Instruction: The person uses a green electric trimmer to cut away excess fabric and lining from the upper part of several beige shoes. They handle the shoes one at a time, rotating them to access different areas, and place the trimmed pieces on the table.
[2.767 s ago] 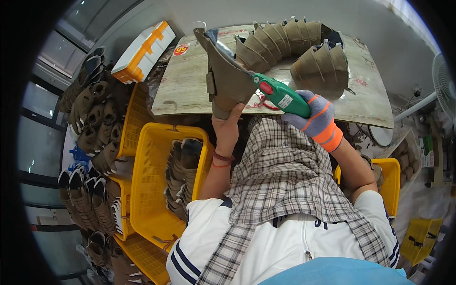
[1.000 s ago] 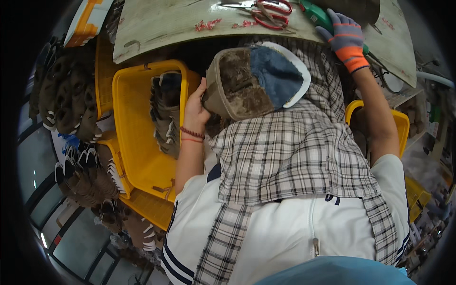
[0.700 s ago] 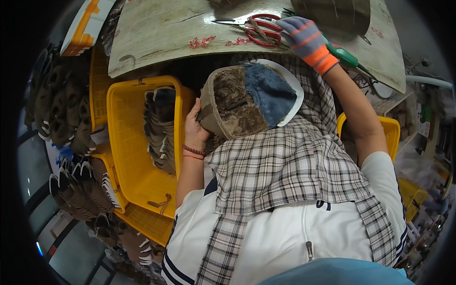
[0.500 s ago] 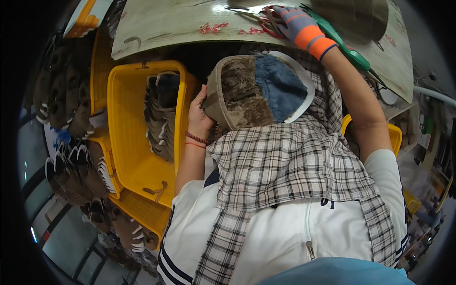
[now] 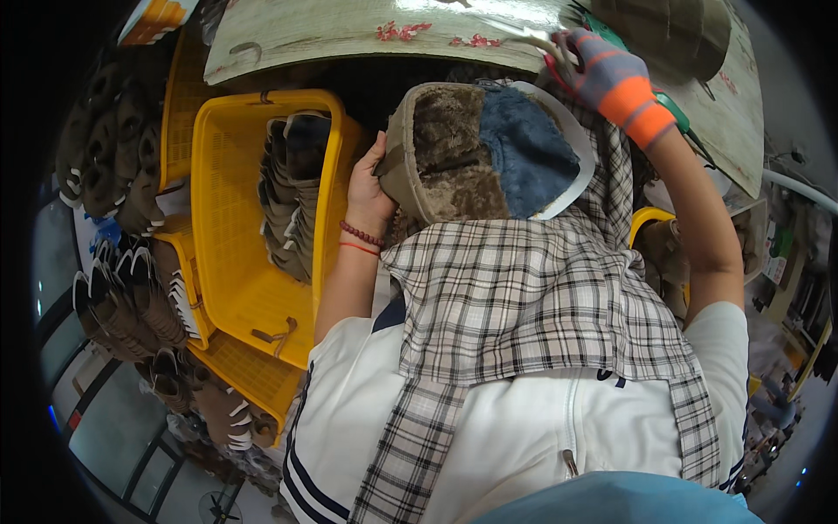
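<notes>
My left hand [image 5: 370, 185] grips the left side of a brown cap [image 5: 401, 170], its thumb on the rim and its other fingers hidden behind. The cap rests on my lap with its opening facing up. Brown fur lines one half, dark blue plush [image 5: 528, 162] the other, and a white stiff edge [image 5: 583, 179] curves round the right side. Over the tabletop's front edge, my right hand [image 5: 604, 77], in a grey and orange glove, is closed on red-handled scissors [image 5: 553, 68]. Their blades point left. Beside that hand lies a green tool [image 5: 676, 113] with a dark cord.
A yellow basket [image 5: 336, 236] with several stacked brown caps [image 5: 297, 201] stands to my left. More stacked caps [image 5: 144, 301] and yellow crates lie beyond it. A brown cylindrical piece [image 5: 668, 35] sits on the tabletop [image 5: 332, 35]. At right is another yellow container [image 5: 650, 215].
My right hand has lifted the scissors from the tabletop and drawn them right and nearer, toward the table edge. The cap, still in my left hand, has shifted slightly right and up in view.
</notes>
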The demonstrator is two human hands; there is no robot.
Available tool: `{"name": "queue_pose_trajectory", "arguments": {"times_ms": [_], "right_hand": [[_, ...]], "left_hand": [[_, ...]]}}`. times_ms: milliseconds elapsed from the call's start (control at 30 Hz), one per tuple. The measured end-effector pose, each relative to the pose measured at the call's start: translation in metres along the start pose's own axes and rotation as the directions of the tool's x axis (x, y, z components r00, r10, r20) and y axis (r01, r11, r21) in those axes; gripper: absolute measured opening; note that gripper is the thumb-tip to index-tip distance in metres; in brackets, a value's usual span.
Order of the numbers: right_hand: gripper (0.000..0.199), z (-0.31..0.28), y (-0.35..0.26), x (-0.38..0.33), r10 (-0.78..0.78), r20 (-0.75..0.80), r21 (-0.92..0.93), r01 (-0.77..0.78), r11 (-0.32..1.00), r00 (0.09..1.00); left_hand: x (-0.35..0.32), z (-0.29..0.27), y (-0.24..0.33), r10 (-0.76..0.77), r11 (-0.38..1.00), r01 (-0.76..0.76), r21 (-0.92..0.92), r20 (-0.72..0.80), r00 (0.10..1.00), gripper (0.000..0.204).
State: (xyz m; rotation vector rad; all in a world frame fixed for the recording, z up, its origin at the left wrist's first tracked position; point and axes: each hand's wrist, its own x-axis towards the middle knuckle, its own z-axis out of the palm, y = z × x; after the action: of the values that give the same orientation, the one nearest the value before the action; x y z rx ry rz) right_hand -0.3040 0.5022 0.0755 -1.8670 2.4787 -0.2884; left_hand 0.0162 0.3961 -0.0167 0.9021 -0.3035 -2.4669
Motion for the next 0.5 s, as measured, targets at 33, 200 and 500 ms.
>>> {"name": "queue_pose_trajectory", "arguments": {"times_ms": [33,200,500], "right_hand": [[0.032,-0.006,-0.003,-0.009,-0.056,-0.058,0.015,0.057,0.998,0.997],[0.035,-0.011,-0.01,-0.035,-0.418,-0.037,-0.21,0.402,0.891,0.908],[0.029,0.004,-0.02,-0.036,-0.535,0.009,-0.311,0.511,0.801,0.845]], "left_hand": [[0.004,-0.008,0.0,-0.004,1.0,0.005,-0.007,0.023,1.0,0.029],[0.003,0.005,0.003,-0.026,1.0,0.025,0.016,0.029,0.999,0.031],[0.007,0.002,0.006,-0.066,0.998,0.067,-0.015,0.036,0.997,0.029]]}}
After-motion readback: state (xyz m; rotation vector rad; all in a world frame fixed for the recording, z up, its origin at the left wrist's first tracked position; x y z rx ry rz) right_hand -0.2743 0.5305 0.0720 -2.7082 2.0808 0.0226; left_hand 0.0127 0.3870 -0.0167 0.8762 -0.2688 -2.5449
